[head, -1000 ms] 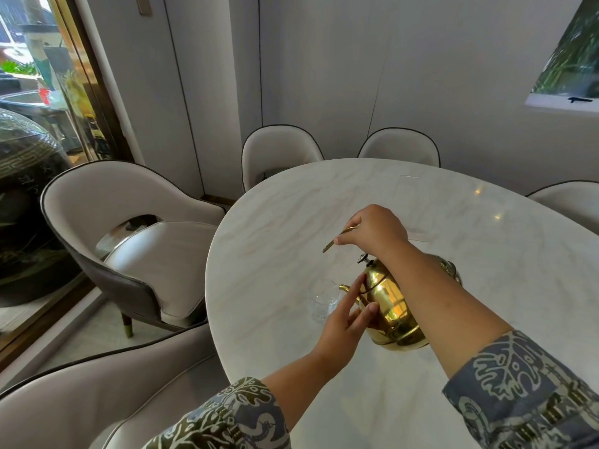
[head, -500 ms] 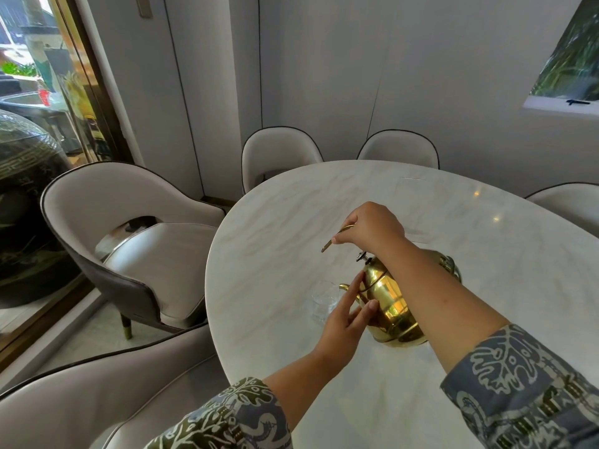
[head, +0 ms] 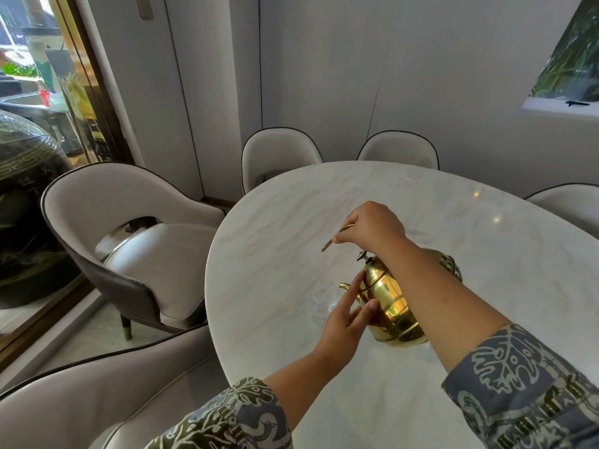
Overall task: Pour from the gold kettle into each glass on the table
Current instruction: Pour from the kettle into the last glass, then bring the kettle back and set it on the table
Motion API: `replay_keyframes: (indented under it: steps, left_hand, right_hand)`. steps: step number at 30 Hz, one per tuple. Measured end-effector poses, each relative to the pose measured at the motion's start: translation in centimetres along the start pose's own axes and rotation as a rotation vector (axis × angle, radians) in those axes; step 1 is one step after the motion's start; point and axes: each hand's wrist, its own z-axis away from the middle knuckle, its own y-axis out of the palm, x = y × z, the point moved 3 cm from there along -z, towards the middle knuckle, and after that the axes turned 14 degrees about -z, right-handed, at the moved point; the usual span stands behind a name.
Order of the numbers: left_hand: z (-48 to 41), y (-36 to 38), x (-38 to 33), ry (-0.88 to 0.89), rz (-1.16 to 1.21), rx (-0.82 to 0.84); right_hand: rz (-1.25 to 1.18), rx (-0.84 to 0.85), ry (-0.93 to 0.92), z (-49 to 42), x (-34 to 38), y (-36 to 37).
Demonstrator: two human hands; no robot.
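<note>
The gold kettle (head: pixel 390 303) is tilted to the left above the white marble table (head: pixel 486 241). Its spout hangs over the rim of a small clear glass (head: pixel 322 299) standing near the table's left edge. My right hand (head: pixel 372 226) is above the kettle, closed on its thin gold handle. My left hand (head: pixel 348 315) reaches in from below with its fingers spread, the fingertips resting on the kettle's side next to the spout. No stream of liquid can be made out. A faint clear rim (head: pixel 413 179) shows far back on the table; it may be another glass.
Padded beige chairs ring the table: one at the left (head: pixel 136 254), one at the near left (head: pixel 97 400), two at the far side (head: pixel 278 157) and one at the right edge (head: pixel 570 205). A glass door and a dark urn (head: pixel 26 222) are at the far left.
Both hands and the tilted kettle keep almost the same pose over the glass; only the view shifts slightly.
</note>
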Motion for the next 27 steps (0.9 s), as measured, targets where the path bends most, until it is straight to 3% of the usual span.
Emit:
replay_keyframes:
  steps: [13, 27]
  left_hand:
    - [0.3, 0.1, 0.1, 0.014, -0.068, 0.072]
    - [0.9, -1.1, 0.3, 0.126, -0.55, 0.143]
  right_hand:
    - [-0.077, -0.067, -0.019, 0.9, -1.2, -0.6]
    - [-0.418, -0.341, -0.017, 4.7, -5.2, -1.3]
